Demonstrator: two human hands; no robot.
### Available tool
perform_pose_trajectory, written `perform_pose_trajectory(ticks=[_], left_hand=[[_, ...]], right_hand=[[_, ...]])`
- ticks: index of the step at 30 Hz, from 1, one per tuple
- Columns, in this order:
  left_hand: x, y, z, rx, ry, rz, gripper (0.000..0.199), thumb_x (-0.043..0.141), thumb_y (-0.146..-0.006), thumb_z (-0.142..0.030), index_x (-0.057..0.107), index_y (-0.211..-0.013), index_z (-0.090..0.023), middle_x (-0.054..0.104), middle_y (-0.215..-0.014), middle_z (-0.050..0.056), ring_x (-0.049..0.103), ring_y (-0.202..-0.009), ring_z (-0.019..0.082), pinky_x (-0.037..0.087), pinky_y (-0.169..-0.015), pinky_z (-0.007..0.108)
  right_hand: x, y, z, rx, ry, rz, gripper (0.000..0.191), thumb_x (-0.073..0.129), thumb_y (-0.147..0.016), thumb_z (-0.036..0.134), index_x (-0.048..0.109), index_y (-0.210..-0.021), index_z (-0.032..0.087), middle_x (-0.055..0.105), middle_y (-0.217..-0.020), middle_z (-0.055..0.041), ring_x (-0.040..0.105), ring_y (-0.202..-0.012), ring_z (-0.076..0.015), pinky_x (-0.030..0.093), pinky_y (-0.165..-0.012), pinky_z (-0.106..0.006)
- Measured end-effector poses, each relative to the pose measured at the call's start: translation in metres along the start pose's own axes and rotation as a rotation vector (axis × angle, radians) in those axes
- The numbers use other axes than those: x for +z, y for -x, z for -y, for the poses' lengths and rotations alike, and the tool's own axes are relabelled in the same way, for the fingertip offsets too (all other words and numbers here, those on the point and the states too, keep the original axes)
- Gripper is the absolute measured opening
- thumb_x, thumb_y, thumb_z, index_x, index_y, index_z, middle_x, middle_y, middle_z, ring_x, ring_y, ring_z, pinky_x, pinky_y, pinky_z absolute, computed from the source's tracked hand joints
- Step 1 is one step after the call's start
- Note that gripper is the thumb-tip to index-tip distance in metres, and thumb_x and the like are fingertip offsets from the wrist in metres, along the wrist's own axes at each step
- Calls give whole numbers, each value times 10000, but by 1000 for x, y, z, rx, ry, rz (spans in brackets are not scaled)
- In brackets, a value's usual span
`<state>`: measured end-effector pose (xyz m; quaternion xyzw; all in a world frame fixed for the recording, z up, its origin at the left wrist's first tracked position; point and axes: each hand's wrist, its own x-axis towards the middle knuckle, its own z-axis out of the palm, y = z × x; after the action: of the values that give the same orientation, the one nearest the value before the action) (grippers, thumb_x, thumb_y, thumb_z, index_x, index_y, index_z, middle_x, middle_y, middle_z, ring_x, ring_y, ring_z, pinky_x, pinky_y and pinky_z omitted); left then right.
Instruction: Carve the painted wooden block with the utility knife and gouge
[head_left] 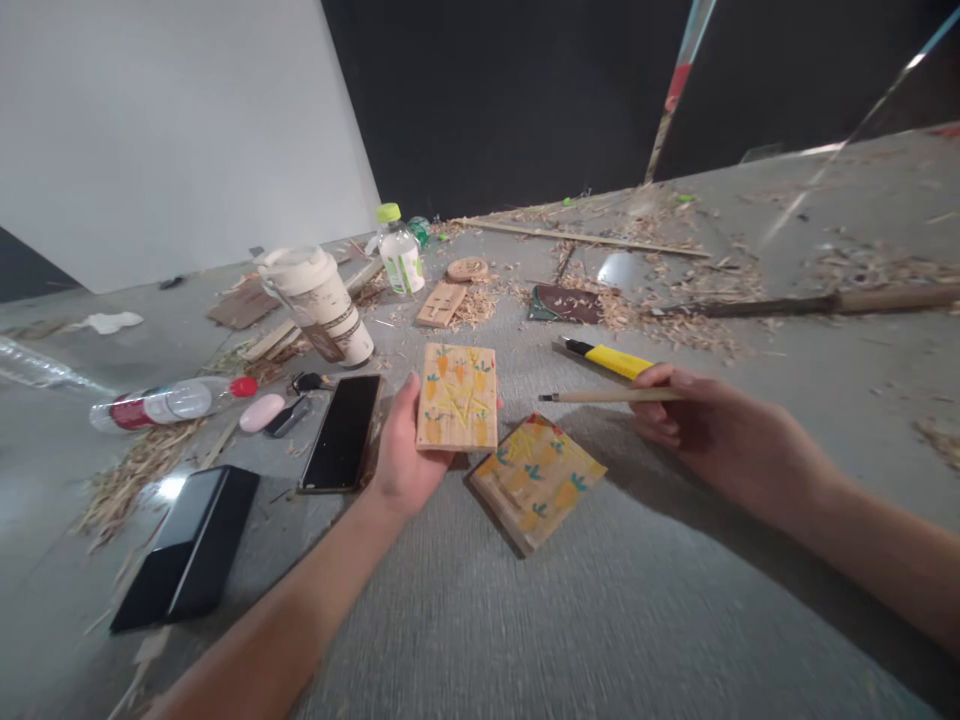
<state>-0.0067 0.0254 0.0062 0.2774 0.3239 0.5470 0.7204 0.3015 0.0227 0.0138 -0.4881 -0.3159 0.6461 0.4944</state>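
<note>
My left hand grips a wooden block from its left and lower edges, tilting its face toward me. Painted carrots and a yellow star cover that face. Between my right thumb and fingers is a slim carving chisel; my right hand points its small metal tip left, short of the block. A second carrot-painted wooden block lies on the grey surface below and between my hands. Just beyond the chisel rests a yellow utility knife, its rear end hidden by my right fingers.
Left of my left hand lie a phone, a black folded device and a plastic bottle. Farther back stand a lidded cup and a green-capped bottle. Carved wood pieces and wood shavings are scattered behind.
</note>
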Motion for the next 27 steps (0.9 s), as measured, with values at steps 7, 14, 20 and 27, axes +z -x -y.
perform_pose_trajectory(ticks=[7, 14, 20, 27], left_hand=[[0, 1, 1, 36, 3, -10, 722, 549, -1058, -644, 637, -1500, -79, 734, -1435, 234, 716, -1303, 431, 579, -1093, 545], [3, 3, 1, 41, -14, 8, 768, 639, -1000, -672, 640, -1489, -80, 687, -1504, 247, 693, -1336, 463, 564, -1114, 579], [3, 5, 2, 32, -21, 1, 802, 677, -968, -683, 615, -1533, -117, 683, -1521, 234, 702, -1317, 472, 580, -1074, 590], [0, 4, 6, 31, 12, -9, 769, 612, -1018, -661, 588, -1569, -124, 727, -1461, 222, 695, -1340, 466, 558, -1122, 612]], right_hand=[[1, 0, -3, -69, 66, 59, 366, 926, -736, 535, 780, -893, 238, 507, -764, -2, 440, -713, -140, 395, -593, -241], [4, 2, -11, -177, 230, 14, 367, 973, -726, 457, 732, -946, 289, 505, -767, 45, 386, -655, -112, 294, -559, -252], [6, 3, -12, -314, 468, -74, 344, 943, -767, 509, 750, -913, 266, 610, -822, 5, 490, -762, -166, 360, -644, -300], [7, 29, -6, -455, 451, -154, 381, 893, -772, 554, 749, -1056, 346, 732, -1136, -50, 586, -954, -252, 479, -797, -398]])
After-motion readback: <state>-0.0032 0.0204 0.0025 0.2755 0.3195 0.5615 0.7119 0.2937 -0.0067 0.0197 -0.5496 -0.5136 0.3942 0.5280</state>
